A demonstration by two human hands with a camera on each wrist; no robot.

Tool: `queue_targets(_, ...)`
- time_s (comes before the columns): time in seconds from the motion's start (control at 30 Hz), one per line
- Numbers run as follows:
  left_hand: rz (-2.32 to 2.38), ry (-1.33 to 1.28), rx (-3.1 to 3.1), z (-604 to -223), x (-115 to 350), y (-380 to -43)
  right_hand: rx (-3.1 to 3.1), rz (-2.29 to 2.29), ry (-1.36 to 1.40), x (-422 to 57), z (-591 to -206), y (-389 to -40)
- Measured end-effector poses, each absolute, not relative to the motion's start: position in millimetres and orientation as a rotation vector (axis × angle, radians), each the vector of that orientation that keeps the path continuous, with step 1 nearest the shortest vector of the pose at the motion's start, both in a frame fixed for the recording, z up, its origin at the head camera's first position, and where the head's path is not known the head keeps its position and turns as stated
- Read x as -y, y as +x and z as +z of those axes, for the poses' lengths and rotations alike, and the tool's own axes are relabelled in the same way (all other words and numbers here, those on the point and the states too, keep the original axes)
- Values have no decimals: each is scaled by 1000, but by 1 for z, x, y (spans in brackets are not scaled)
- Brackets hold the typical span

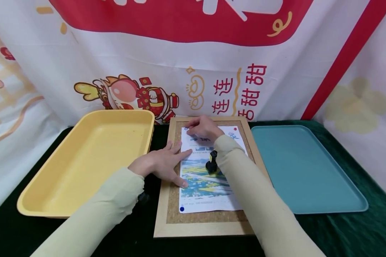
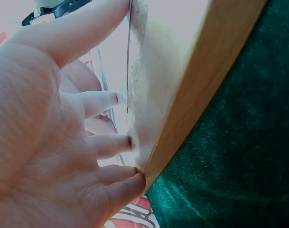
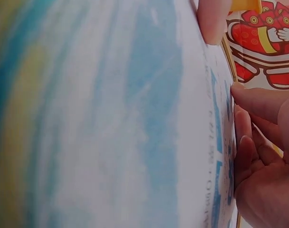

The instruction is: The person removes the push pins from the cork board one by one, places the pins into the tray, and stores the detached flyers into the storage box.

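Note:
A printed sheet (image 1: 196, 166) with a blue and green landscape lies on a wood-framed cork board (image 1: 202, 228). My left hand (image 1: 165, 162) spreads its fingers over the board's left side, thumb and a fingertip reaching onto the sheet. In the left wrist view, fingertips rest along the wooden frame (image 2: 180, 95). At the sheet's upper left corner, my right hand (image 1: 204, 126) pinches a small dark thumbtack (image 1: 186, 128) between thumb and index finger. A blue thumbtack (image 1: 181, 209) marks the lower left corner, a red thumbtack (image 1: 235, 129) the upper right. My right forearm hides the lower right corner.
To the left stands a deep yellow tray (image 1: 93, 157). A shallow teal tray (image 1: 312, 171) lies to the right. Both rest on a dark green cloth (image 1: 350, 178). Behind the board hangs a printed white and red curtain (image 1: 167, 57).

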State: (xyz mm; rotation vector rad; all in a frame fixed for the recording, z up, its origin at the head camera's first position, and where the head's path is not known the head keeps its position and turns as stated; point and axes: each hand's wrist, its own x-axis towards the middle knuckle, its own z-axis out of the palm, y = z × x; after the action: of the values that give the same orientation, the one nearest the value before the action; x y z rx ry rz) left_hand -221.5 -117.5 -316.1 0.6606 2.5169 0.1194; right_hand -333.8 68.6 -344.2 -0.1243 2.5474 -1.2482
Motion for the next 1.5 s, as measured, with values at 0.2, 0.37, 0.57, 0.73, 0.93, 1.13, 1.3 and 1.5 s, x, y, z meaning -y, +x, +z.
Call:
queue_targets(0.2, 102, 648, -2516, -317, 118, -220, -2564, -1228, -109, -66, -347, -335)
queue_targets(0.37, 115, 653, -2515, -318, 117, -221, -2591, -1193, -100, -66, -348, -337)
queue_targets(0.57, 121, 662, -2507, -318, 115, -222, -2607, -1181, -97, -69, -347, -337)
queue_targets(0.73, 126, 676, -2502, -318, 112, -224, -2619, -1192, -69, -72, -345, -338)
queue_targets(0.93, 106, 679, -2505, -317, 109, -224, -2644, -1202, -9, -71, -344, -339)
queue_targets(1.13, 93, 689, -2507, -314, 106, -224, -2671, -1215, 46, -69, -342, -341)
queue_targets(1.3, 103, 673, -2503, -315, 109, -224, -2666, -1241, 43, -64, -343, -340)
queue_targets(1.5, 113, 662, -2508, -317, 117, -222, -2662, -1241, 18, -55, -348, -342)
